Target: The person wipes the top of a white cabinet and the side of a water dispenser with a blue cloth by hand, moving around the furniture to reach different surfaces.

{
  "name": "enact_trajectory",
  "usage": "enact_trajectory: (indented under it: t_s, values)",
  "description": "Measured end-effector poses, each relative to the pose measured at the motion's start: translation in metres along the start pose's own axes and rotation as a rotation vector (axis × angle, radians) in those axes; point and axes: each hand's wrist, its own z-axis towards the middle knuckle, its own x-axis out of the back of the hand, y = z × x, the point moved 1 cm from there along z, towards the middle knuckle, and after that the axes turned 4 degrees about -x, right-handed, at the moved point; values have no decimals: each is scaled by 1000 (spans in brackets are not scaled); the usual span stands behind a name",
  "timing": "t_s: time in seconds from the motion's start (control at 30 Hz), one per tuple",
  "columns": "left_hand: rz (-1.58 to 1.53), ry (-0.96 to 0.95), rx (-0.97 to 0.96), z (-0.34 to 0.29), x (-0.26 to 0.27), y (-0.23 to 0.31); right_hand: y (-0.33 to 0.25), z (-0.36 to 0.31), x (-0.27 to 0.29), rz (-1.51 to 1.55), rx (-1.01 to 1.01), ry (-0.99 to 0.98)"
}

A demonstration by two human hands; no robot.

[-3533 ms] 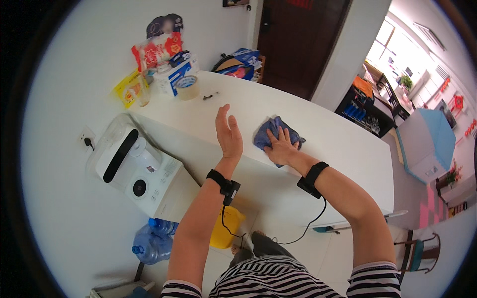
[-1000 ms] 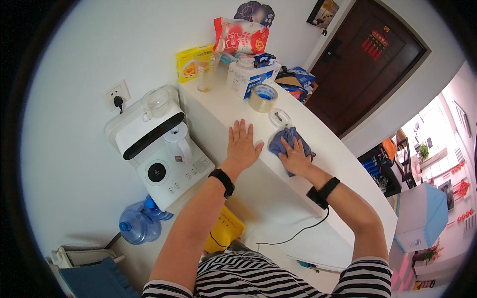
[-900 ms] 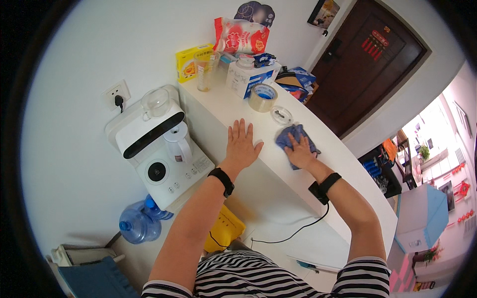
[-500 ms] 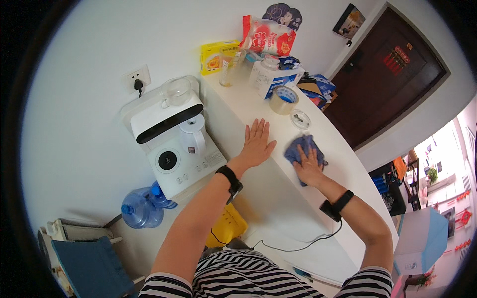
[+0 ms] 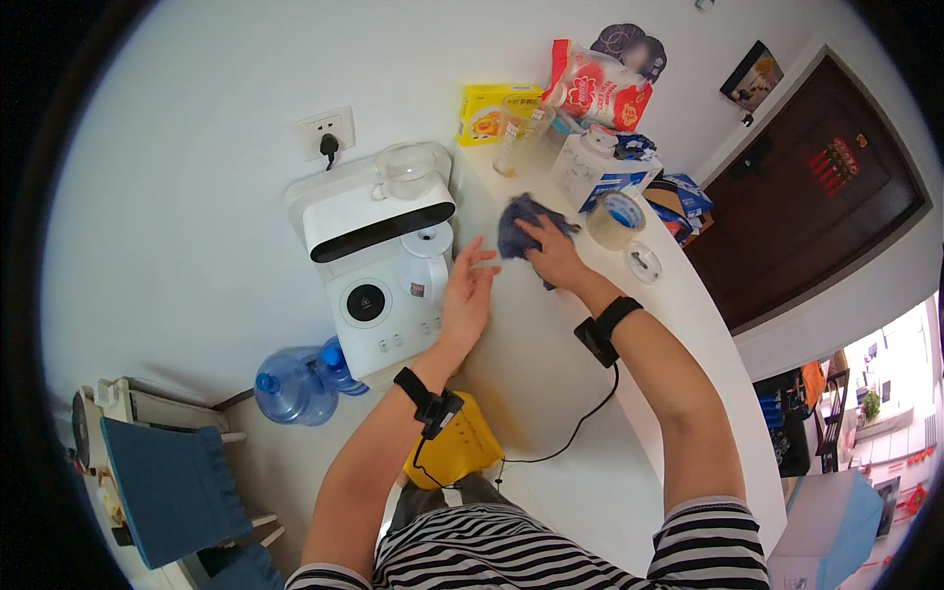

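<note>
Head view: see the right hand [image 5: 553, 258] laid over the crumpled dark blue cloth [image 5: 521, 218] from its near right side, with fingers spread across the fabric rather than closed round it. Find the cloth at the left edge of the white worktop [image 5: 674, 310], toward the far end, near side of the clear cup [image 5: 515, 140] and left of the roll of tape [image 5: 617, 220]. From the left hand [image 5: 469, 300], look far and to the right for it, across a small gap; count the right hand as nearer, being already in contact. Can name no firm long axis (too bunched for that), though slightly stretched from far left to near right. Note the left hand as empty, fingers loosely parted, beside the white jug [image 5: 425, 264] and overlapping it in view. Cannot see the cloth's near right part, covered by the right palm, nor any fold pinched underneath. Cannot tell whether fabric overhangs the worktop's edge, or whether left fingertips, somewhat blurred, touch anything.
</note>
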Motion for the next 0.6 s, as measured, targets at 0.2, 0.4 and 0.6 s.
enact_trajectory:
  t_s: [0.2,0.4,0.6]
  values:
    - [223,171,0,-3,28,26,-24,-40,0,283,267,43]
    - [232,133,-43,-14,29,28,8,17,26,117,142,159]
    - [295,125,-8,-33,25,35,20,72,-6,-233,-101,-50]
